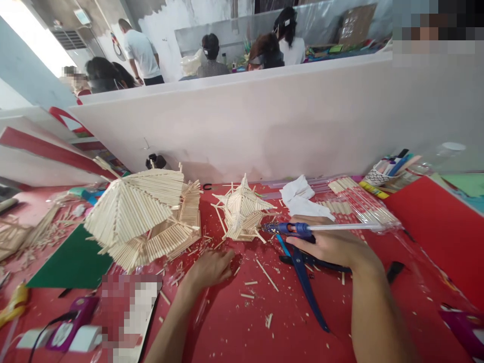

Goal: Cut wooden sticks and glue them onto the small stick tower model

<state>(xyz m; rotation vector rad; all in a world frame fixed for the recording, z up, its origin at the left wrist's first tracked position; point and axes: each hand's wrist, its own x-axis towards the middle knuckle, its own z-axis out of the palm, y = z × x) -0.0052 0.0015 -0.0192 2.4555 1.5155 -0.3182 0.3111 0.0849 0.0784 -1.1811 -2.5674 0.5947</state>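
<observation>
My right hand [333, 245] is wrapped round a blue glue gun [293, 229] with a clear glue stick out its back; the nozzle points left at a small stick-built roof piece [242, 209]. My left hand [209, 268] rests on the red table surface [242, 322] with fingers curled, close to loose stick bits [264, 275]; I cannot make out anything in it. A larger stick house [145, 214] with a ribbed roof stands to the left. Blue-handled scissors [306, 287] lie under my right wrist.
A white partition wall [264, 121] runs behind the table; several people sit or stand beyond it. White tissue [300, 199], a bag of sticks [363, 206], a pen cup [385, 174], a green sheet [71, 262] and a purple glue gun [73, 317] lie about.
</observation>
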